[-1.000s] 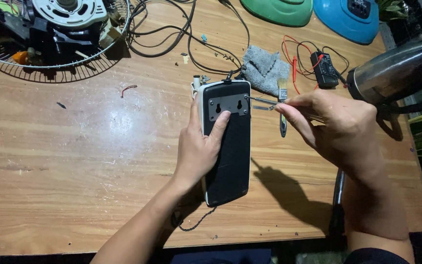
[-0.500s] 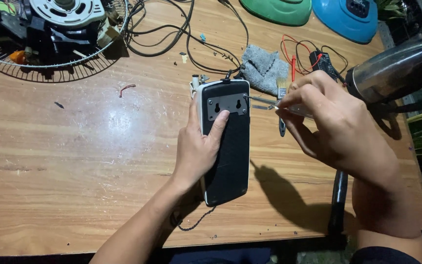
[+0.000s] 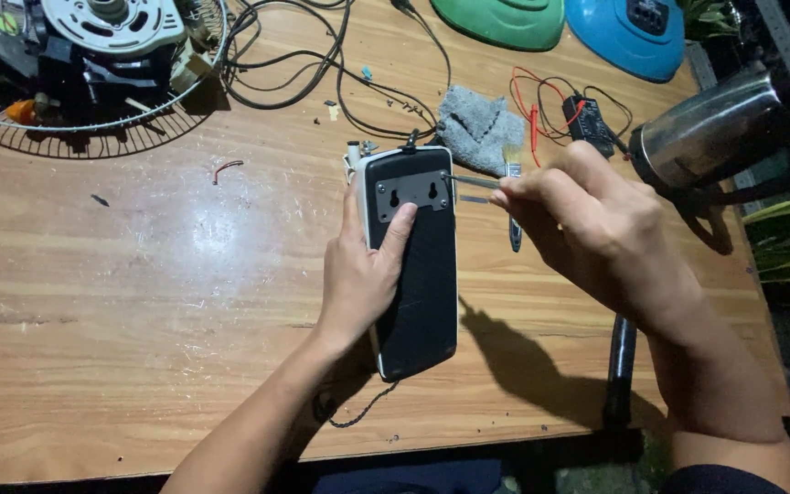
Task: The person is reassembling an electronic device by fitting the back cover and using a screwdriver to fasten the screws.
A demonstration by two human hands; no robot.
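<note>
A flat black device [image 3: 422,284] with a white rim and a grey metal mounting plate [image 3: 413,194] lies back-up on the wooden table [image 3: 139,302]. My left hand [image 3: 363,274] holds it along its left side, forefinger resting on the plate. My right hand [image 3: 596,229] pinches a thin metal tool [image 3: 473,181] whose tip touches the plate's right edge. A black cable trails from under the device toward the table's near edge.
A fan motor and wire guard [image 3: 93,64] sit at the far left, with black cords [image 3: 322,64] beside them. A grey rag [image 3: 477,128], small brush [image 3: 512,197], multimeter [image 3: 592,123], steel kettle [image 3: 724,128], and green [image 3: 505,18] and blue [image 3: 633,32] covers lie beyond.
My right hand has turned and lifted slightly with the thin tool, its tip staying at the plate's right edge. My left hand and the device have not moved.
</note>
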